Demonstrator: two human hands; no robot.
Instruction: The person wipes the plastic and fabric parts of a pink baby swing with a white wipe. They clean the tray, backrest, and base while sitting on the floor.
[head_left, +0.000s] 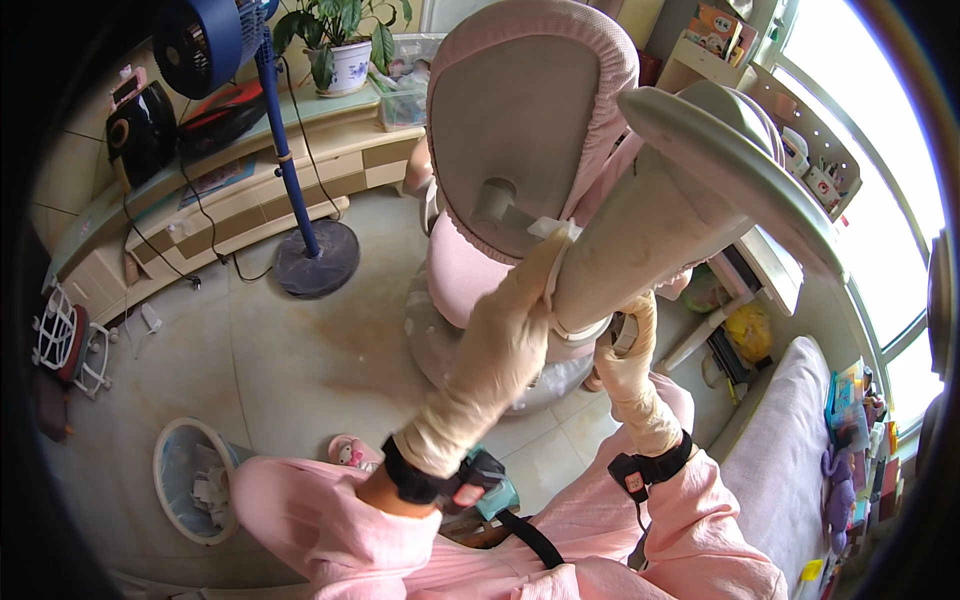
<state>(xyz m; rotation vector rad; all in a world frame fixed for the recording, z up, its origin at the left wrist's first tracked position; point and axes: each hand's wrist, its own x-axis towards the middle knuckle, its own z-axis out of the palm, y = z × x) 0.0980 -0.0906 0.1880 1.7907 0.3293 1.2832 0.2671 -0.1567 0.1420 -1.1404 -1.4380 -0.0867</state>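
A thick grey cylinder (637, 232) with a wide flat flange (742, 172) slants up close in front of me; I cannot tell what appliance or furniture it belongs to. My left hand (499, 330), in a cream glove, lies against its left side, with a crumpled white wipe (553, 227) at the fingertips. Below the cylinder's lower end, my gloved right hand (630, 360) curls around a small grey piece (624, 334), partly hidden by the fingers. Just beyond both hands stands a pink-covered swivel chair (517, 127) with a grey back shell.
Someone's arm (418, 169) shows beside the chair. A blue pedestal fan (289, 150) stands by a low cabinet (330, 169) with trailing cords. A lined waste bin (159, 480) holds crumpled paper at lower left. On the right are a grey cushioned seat (765, 450) and a desk (776, 274).
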